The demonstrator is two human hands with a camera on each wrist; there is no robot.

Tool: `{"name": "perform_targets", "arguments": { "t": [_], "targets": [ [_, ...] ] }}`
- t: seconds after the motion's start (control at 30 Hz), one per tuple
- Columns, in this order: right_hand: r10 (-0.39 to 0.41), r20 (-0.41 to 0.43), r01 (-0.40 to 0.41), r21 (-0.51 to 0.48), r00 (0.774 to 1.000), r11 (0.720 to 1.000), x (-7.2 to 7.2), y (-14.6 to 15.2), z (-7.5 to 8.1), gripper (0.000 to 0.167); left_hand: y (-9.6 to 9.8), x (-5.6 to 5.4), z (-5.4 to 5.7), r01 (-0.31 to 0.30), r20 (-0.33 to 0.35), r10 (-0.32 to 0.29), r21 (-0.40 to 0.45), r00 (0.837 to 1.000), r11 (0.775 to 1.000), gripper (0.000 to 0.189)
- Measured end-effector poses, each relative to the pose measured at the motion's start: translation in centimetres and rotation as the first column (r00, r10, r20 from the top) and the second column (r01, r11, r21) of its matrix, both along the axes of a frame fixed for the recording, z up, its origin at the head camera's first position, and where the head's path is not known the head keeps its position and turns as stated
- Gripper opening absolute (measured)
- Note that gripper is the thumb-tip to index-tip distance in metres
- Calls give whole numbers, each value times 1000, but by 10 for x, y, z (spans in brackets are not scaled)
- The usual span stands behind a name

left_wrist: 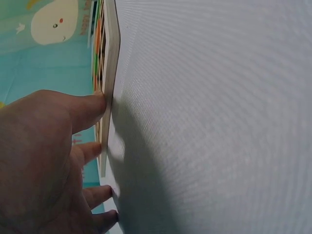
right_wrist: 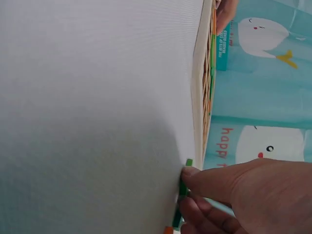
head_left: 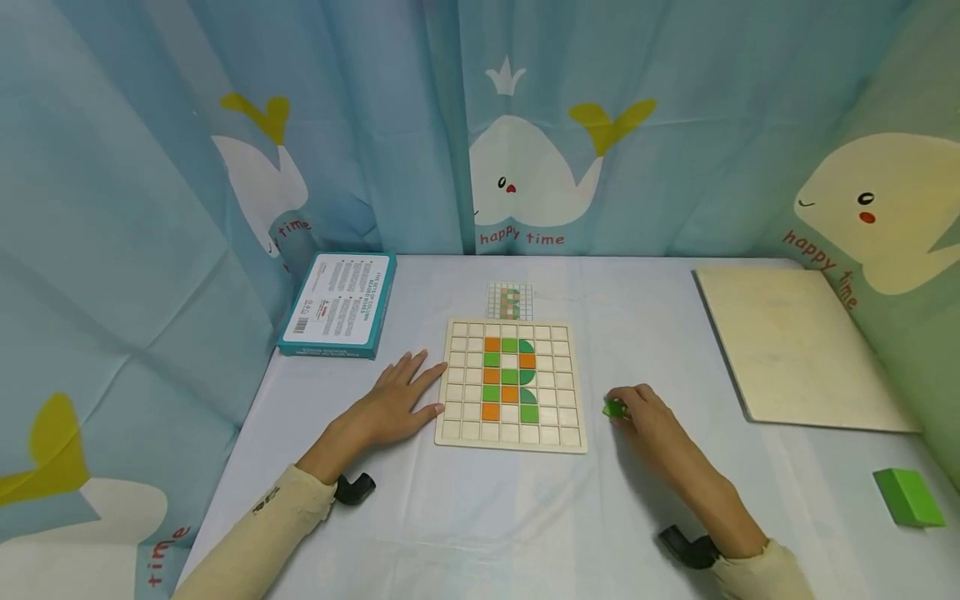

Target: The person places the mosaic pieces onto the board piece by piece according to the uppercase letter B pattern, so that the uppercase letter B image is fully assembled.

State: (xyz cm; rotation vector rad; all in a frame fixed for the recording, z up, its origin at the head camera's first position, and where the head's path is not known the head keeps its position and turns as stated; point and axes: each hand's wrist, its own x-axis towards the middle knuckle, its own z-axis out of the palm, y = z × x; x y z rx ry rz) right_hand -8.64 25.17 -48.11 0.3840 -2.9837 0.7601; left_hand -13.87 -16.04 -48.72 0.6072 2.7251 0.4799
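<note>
A square wooden grid board [head_left: 459, 425] lies mid-table, with orange, light green and dark green tiles set in its central columns. My left hand [head_left: 393, 407] rests at the board's left side, fingers spread; thumb and forefinger touch its edge, as the left wrist view [left_wrist: 46, 151] of that hand also shows. To the right of the board, my right hand [head_left: 651, 423] pinches a small green tile [head_left: 615, 408] low over the table. In the right wrist view, green pieces [right_wrist: 183, 189] show under the thumb, and an orange piece [right_wrist: 168, 230] peeks out below. The fingers partly hide them.
A small printed pattern card [head_left: 510, 292] lies at the board's far edge. A teal box [head_left: 337, 302] sits at the back left. At the right are a large pale flat panel [head_left: 802, 346] and a green block [head_left: 907, 497]. Whale-print curtains [head_left: 420, 125] surround the table.
</note>
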Motion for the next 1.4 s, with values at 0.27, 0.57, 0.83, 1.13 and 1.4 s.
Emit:
{"name": "perform_targets", "arguments": {
  "t": [0.27, 0.57, 0.83, 1.13, 1.4],
  "targets": [
    [-61, 16, 61, 2, 998, 998, -2, -3, 0, 24, -1, 0, -2, -1, 2, 1, -6, 1000, 1000, 72],
    [-32, -13, 32, -3, 999, 999, -8, -8, -2, 23, -1, -1, 0, 1, 8, -1, 0, 1000, 1000, 72],
    [-18, -33, 19, 38, 999, 999, -17, -20, 2, 22, -3, -1, 0, 8, 9, -8, -2, 1000, 1000, 72],
    [146, -56, -147, -1, 988, 989, -22, -67, 19, 23, -2, -1, -1, 0, 7, 0, -30, 1000, 1000, 73],
    [338, -202, -330, 74, 919, 941, -6, -119, 5, 28, 0, -2, -2, 3, 4, -3, -15, 1000, 1000, 73]
  ]
}}
